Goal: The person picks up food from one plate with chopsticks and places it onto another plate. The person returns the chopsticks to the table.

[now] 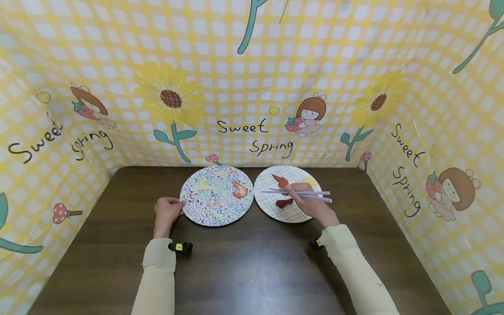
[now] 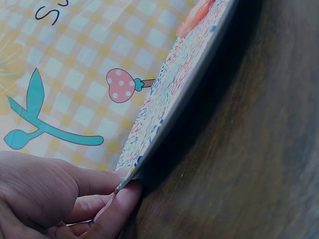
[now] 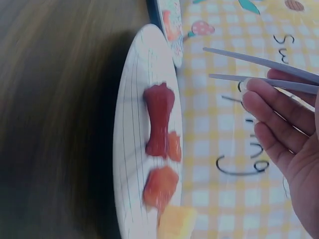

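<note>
Nearest the camera, two pale sleeves (image 1: pixel 155 273) rise from the bottom edge of the frame; the right one could brush the checked plate if that forearm drops. The worktop (image 1: pixel 244 267) looks smooth, so a sideways nudge would probably slide either plate.

At centre-left is the speckled plate (image 1: pixel 212 214), and just beside it, right of centre, the checked plate (image 1: pixel 265 205); pulling the first rightward could knock their rims. The left hand (image 1: pixel 167 212) has its grip pinched on the speckled rim only, so lifting there would likely tip the plate and roll its orange piece (image 1: pixel 239 190).

Over the checked plate, the right hand (image 1: pixel 313 208) holds chopsticks (image 3: pixel 254 59), their tips apart with nothing between. Their height above the food is hard to judge from the wrist view. A badly centred squeeze could shoot the glossy, dark red piece (image 3: pixel 159 119) sideways into its neighbours.
</note>
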`<state>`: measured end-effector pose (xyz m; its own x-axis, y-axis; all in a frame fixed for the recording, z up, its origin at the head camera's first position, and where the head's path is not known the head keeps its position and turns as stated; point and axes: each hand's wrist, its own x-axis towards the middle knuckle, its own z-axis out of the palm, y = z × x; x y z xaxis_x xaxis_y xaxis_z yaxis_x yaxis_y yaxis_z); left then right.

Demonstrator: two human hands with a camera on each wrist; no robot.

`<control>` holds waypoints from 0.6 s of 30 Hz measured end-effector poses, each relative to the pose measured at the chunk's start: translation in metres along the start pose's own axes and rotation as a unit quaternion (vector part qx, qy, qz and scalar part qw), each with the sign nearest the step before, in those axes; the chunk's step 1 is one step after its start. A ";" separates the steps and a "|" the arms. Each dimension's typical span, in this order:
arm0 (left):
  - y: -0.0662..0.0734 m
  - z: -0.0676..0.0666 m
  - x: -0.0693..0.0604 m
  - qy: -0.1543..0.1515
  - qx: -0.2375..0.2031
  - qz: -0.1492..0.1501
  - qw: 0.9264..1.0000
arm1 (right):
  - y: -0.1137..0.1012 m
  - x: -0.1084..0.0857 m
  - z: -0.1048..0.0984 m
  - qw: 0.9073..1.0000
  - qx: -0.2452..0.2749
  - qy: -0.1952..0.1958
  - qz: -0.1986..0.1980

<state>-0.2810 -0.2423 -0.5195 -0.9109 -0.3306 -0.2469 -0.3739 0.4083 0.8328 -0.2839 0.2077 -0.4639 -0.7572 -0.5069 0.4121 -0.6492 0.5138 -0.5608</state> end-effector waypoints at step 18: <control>-0.001 0.002 0.001 0.017 0.000 0.005 1.000 | 0.030 -0.036 -0.035 0.992 0.088 -0.044 0.085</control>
<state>-0.2818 -0.2413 -0.5212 -0.9081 -0.3552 -0.2218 -0.3649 0.4113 0.8353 -0.2787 0.2659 -0.4701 -0.8405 -0.4854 0.2407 -0.4839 0.4726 -0.7365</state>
